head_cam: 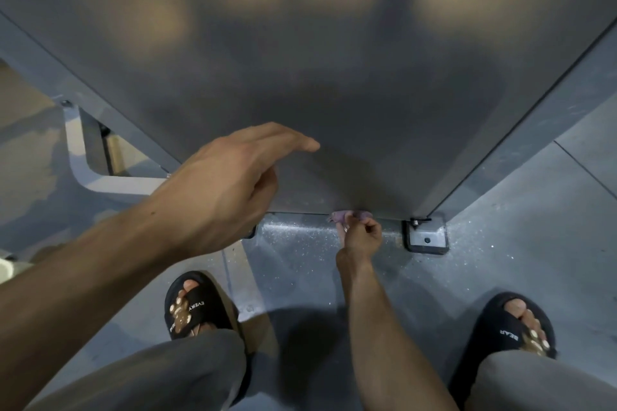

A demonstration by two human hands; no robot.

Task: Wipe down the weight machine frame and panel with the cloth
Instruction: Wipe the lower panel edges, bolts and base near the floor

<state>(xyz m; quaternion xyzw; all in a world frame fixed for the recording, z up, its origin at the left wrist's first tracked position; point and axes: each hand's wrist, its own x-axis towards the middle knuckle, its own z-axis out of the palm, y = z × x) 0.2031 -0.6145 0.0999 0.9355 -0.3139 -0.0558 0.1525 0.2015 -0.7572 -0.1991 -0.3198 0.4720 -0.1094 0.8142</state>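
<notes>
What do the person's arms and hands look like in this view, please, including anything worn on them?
Both forearms are bare, with no sleeves in view. The left hand and the right hand wear no gloves, and no watch or bracelet shows on either wrist. Any rings are too small to tell.

Dim, cool indoor light. Soft warm blotchy reflections high on grey panel [334,60]. Person's shadow on lower panel and floor [500,243]. Floor speckles glint. Wide-angle bending at edges; left hand [230,190] slightly blurred.
</notes>
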